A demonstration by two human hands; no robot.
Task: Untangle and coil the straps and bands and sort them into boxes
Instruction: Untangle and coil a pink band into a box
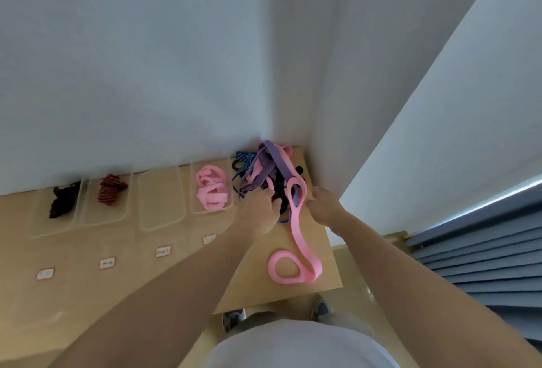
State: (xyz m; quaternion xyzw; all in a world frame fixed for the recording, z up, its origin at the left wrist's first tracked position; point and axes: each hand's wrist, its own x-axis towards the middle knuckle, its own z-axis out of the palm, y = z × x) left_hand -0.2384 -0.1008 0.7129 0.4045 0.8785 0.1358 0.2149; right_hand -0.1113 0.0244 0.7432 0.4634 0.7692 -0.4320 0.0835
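Observation:
A tangled pile of purple, pink, blue-striped and black straps (265, 172) lies in the table's far right corner. A long pink strap (296, 247) trails from it toward me and ends in a loop near the front edge. My left hand (259, 210) reaches into the near side of the pile, its fingers curled among dark and purple straps. My right hand (324, 204) is just right of the pink strap, fingers bent down; what they hold is hidden. Four clear boxes stand in a row: black bands (63, 199), red-striped bands (111, 188), an empty box (161, 200), pink bands (211, 187).
Small white labels (163, 251) lie on the wooden table (117, 294) in front of the boxes. White walls close the back and right corner. Blue-grey carpeted steps (484, 265) drop off to the right. My shoes (321, 309) show below the table edge.

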